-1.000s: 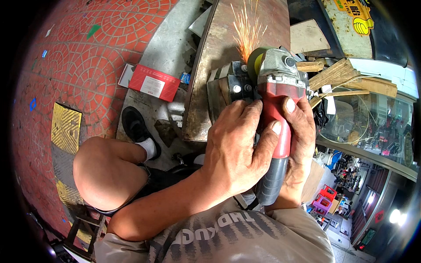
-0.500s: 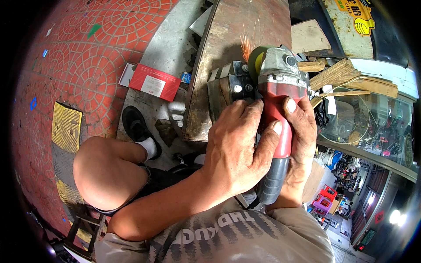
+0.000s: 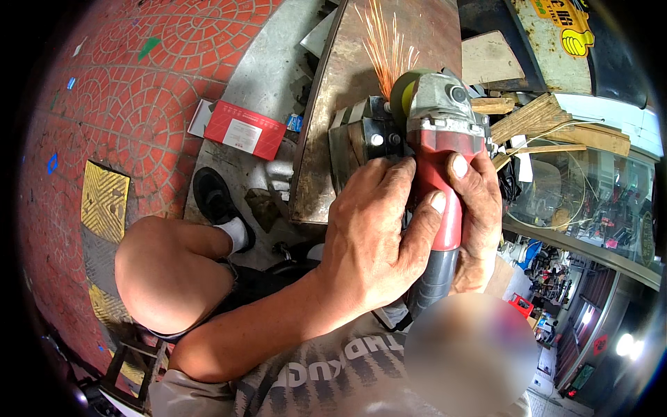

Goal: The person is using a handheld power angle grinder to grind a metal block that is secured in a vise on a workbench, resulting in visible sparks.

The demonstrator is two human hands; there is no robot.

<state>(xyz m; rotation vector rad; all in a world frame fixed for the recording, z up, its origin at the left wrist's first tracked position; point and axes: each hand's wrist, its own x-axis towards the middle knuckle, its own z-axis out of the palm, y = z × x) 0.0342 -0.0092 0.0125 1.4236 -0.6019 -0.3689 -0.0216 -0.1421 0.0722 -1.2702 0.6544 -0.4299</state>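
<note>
Both my hands are closed round a red angle grinder with a grey metal head and a black rear grip. My left hand wraps its left side, thumb along the red body. From the right, my right hand grips the same body, thumb on top. The grinder's yellowish-green disc stands on edge at the left of the head, against or very close to a dark block-shaped workpiece with round bolt heads. Orange sparks fly away from the disc. The exact contact spot is hidden.
The workpiece rests on a worn metal-topped bench. Wood offcuts and a glass case lie to the right. A red box sits on the floor at left, near my shoe. A blurred patch covers the lower right.
The spark stream has grown longer and spread wider. Hands and grinder have barely shifted. A blurred patch now covers part of the lower right.
</note>
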